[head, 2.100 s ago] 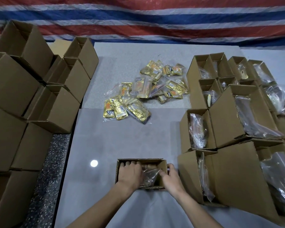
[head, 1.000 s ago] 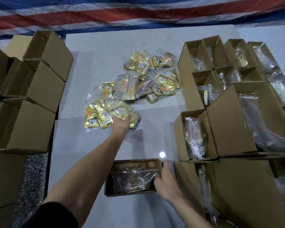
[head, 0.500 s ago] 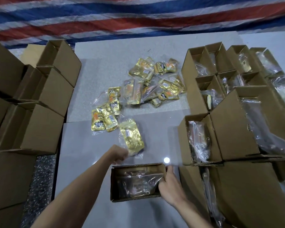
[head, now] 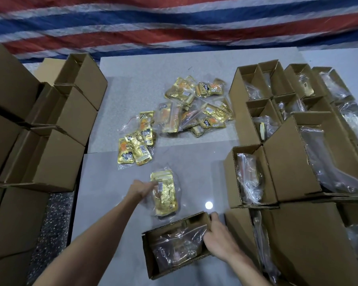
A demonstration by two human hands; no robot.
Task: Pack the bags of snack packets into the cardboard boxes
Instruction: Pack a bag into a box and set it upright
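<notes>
Bag (head: 165,195) of gold snack packets, clear and crinkled.

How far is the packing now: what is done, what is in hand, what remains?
Done: the boxes on the right hold bags. In hand: the left hand holds a gold bag; the right hand grips the open box, which has one bag inside. Left: the pile of bags and empty boxes on the left.

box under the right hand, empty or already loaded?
Loaded. The cardboard box gripped by the right hand already holds a clear plastic bag; its top is open. How full, cannot tell.
</notes>
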